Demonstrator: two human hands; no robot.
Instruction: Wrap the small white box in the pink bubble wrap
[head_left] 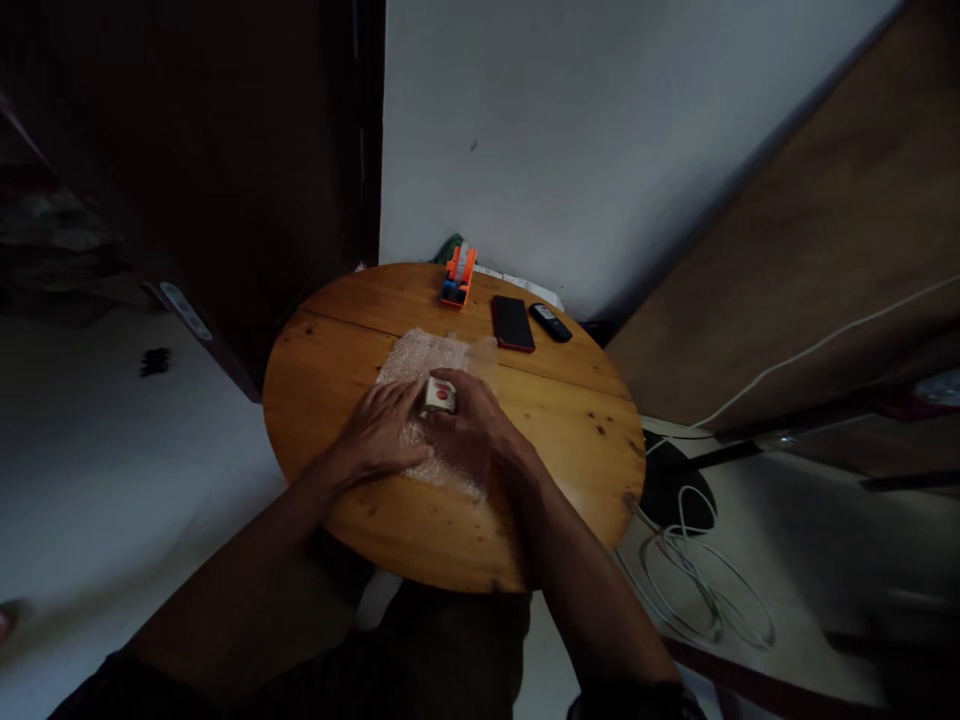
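A small white box (439, 394) with a red mark on top stands on a sheet of bubble wrap (427, 352). My right hand (480, 408) grips the box from its right side, fingers curled round the far edge. To the left of the box, my left hand (382, 430) lies flat on the bubble wrap, fingers stretched out and thumb apart. Its fingertips come close to the box; whether they touch it I cannot tell. Part of the wrap is hidden under both hands.
On the round wooden table (577, 430), an orange tape dispenser (459, 276) stands at the back. A dark tablet-like slab (513, 323) and a black handset (550, 322) lie right of it. White wall (570, 130) rises behind; a coiled cable (697, 580) lies on the floor.
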